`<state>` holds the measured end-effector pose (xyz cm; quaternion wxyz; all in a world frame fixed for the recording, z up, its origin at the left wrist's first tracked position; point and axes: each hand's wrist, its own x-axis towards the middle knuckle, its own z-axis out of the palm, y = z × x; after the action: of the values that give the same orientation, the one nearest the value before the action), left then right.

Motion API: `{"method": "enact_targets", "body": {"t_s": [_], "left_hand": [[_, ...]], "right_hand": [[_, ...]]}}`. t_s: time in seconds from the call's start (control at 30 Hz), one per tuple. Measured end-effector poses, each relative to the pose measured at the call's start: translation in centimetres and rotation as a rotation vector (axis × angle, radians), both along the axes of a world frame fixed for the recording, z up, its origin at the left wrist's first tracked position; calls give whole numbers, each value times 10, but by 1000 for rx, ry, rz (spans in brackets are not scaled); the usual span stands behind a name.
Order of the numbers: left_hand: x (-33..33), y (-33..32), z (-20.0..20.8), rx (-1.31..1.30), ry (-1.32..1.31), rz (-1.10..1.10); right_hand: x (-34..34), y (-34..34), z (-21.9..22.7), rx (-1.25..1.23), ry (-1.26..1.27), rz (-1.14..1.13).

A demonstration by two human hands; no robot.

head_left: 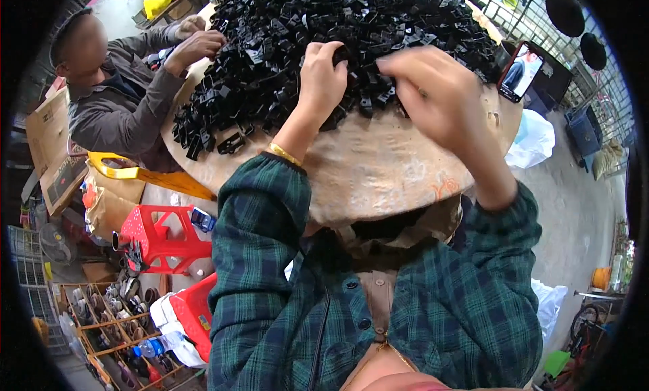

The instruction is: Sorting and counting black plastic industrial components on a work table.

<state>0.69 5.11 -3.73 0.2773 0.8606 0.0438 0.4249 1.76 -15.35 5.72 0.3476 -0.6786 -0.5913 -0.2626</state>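
A large heap of small black plastic parts point(270, 59) covers most of a round, worn wooden table point(365, 181) in front of me. At the near side of the heap, my left hand point(321, 80) is closed, with a black plastic part point(342, 54) pinched between thumb and fingers. My right hand point(439, 93) hovers to its right over the parts, blurred by motion. Its fingers are curled together, and anything they hold is too blurred to make out. One loose black part lies near the table's left edge.
Across to the left, a co-worker point(122, 86) has both hands at the heap. A phone point(520, 72) stands upright at the table's right edge. Red plastic stools point(165, 239) and a shoe rack point(108, 330) are at lower left. A white plastic bag point(534, 139) hangs at the right.
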Motion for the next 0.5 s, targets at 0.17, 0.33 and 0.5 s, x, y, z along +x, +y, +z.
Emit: {"method": "enact_targets", "body": {"t_s": [0.17,0.33,0.5], "left_hand": [[9,-8,8,-204,-52,-113],[4,-14,18,-382,7,-149],[4,-4,14,-441,177,-259]], "right_hand": [[103,52,-58,-192,-7,-356],[120,55,-63,-306,56,-364],[109,49,-59,-33,254,-189]]}}
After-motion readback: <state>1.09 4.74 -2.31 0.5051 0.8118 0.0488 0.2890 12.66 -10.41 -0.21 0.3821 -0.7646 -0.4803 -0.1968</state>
